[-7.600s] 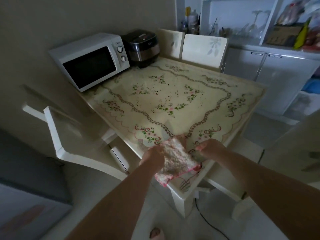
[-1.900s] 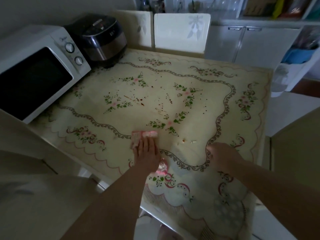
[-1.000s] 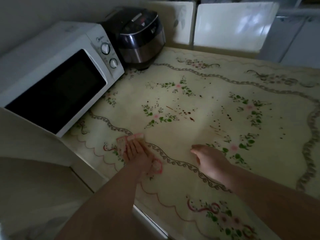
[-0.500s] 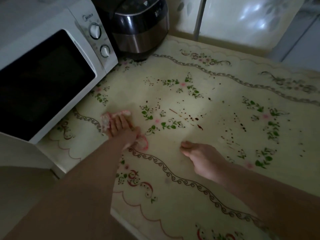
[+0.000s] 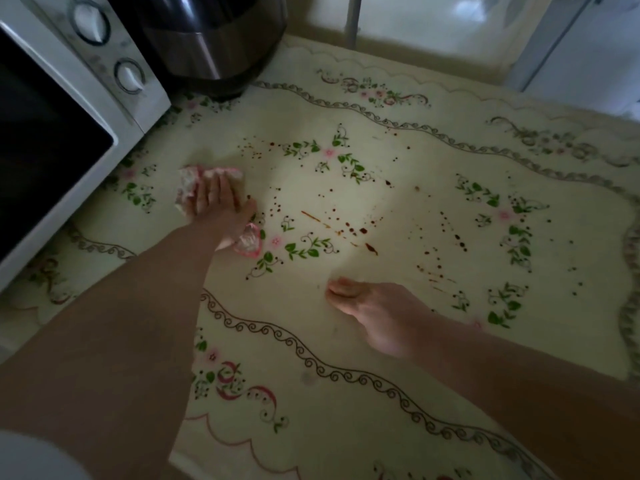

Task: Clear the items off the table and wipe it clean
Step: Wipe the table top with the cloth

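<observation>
The table point(image 5: 398, 341) has a cream floral cover spotted with brown sauce drops and streaks point(image 5: 360, 233) around its middle. My left hand point(image 5: 218, 206) presses flat on a pink-edged white cloth point(image 5: 188, 183), just left of the stains and close to the microwave. The cloth's corners stick out beyond my fingers and beside my wrist. My right hand point(image 5: 377, 313) rests on the cover nearer to me, fingers loosely curled and together, holding nothing.
A white microwave point(image 5: 69, 126) stands along the table's left side. A dark, steel-banded rice cooker point(image 5: 214, 39) sits at the back left corner. White chair backs point(image 5: 433, 19) rise behind the far edge. A white cabinet point(image 5: 588, 57) is at the back right.
My left hand has pushed the cloth farther up the table toward the rice cooker, nearer the stains. My head has leaned in, so everything looks bigger. My right hand has stayed put.
</observation>
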{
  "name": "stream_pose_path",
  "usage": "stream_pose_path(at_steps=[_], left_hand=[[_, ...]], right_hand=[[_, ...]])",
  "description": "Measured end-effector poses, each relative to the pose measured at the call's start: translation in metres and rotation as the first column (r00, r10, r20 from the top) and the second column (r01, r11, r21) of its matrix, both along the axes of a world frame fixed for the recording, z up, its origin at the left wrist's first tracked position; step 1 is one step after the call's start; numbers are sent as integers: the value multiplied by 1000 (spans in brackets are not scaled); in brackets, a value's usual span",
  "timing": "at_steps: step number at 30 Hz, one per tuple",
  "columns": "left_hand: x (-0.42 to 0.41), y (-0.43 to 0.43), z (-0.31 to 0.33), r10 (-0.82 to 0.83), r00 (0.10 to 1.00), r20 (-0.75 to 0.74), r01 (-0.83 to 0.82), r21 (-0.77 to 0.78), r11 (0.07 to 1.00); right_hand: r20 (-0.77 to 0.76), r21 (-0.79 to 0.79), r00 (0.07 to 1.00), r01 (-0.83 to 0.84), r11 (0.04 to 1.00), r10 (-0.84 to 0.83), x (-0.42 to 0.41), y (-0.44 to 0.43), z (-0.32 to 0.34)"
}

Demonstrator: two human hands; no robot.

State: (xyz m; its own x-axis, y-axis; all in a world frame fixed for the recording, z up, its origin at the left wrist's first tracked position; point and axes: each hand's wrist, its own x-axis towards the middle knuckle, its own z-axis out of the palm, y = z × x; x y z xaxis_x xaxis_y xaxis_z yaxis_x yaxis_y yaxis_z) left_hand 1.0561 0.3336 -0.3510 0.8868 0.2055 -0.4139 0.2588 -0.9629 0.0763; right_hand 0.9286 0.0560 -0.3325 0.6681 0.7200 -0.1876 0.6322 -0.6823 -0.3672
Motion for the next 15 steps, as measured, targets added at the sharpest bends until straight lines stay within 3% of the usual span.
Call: stream_pose_path(at_steps=[7, 10, 15], left_hand=[[-3, -59, 0, -351, 936, -35, 353, 48, 934], [-12, -87, -3, -442, 896, -51, 444, 66, 893], [-35, -132, -1, -541, 838, -68, 544, 46, 838]], right_hand=[[-1, 115, 998, 63, 991, -64, 0, -7, -3], [45, 182, 962, 256, 949, -268, -8, -32, 9], [41, 1, 803, 595, 804, -595, -20, -112, 24]])
